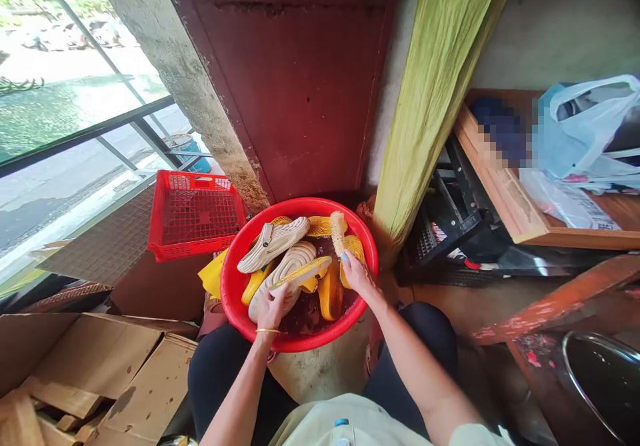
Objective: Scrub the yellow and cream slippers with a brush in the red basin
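Note:
Between my knees is a round red basin (pixel 231 279) with dark water and several yellow and cream-white sandals in it. My left hand (pixel 271 307) is closed on one end of a yellow-and-white sandal (pixel 304 273), held on edge above the others. In my right hand (pixel 357 276) is a scrub brush (pixel 338 228), gripped by its handle, with pale bristles pointing up; it is apart from the held sandal. A cream-white sandal (pixel 276 243) with a strap rests at the basin's far left. Beside the brush sits a ridged yellow sandal (pixel 356 248).
A red plastic crate (pixel 197 216) stands left of the basin, near cardboard boxes (pixel 145 379). Ahead is a dark red door (pixel 300 86), with a yellow-green cloth (pixel 430 99) to its right. A wooden tray (pixel 530 226) with plastic bags stands at the right.

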Motion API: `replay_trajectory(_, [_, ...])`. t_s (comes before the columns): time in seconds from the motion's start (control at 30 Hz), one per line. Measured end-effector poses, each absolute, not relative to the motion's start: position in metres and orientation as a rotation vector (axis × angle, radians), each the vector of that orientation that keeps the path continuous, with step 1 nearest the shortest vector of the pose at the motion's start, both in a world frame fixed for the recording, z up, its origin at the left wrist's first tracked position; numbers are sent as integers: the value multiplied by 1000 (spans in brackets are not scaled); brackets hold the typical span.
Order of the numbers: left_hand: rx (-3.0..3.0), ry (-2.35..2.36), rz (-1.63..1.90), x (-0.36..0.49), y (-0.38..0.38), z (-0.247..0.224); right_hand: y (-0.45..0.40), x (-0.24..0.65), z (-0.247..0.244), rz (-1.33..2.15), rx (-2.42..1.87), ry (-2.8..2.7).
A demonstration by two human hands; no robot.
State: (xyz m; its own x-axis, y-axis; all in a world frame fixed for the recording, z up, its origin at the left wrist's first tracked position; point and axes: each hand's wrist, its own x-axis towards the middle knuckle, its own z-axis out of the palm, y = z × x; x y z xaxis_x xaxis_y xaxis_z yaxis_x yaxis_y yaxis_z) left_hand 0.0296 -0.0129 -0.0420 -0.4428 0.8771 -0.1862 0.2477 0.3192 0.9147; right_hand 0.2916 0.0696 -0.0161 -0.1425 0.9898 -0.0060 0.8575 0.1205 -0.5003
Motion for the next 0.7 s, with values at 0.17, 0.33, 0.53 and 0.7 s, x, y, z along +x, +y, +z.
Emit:
replay_trajectory(0.17, [987,1894,520,25,-11,-30,63,279,-31,657,-1701,-1902])
replay_trajectory(0.33, [1487,2232,223,30,-8,-20,64,278,-37,629,-1670,-1937])
replay_trajectory(0.53, [1954,2100,138,48,3,-34,39,260,-24,559,-1589,-2294])
replay_trajectory(0.7, [1874,2115,232,61,7,-60,19,253,-8,509,-1538,-2603])
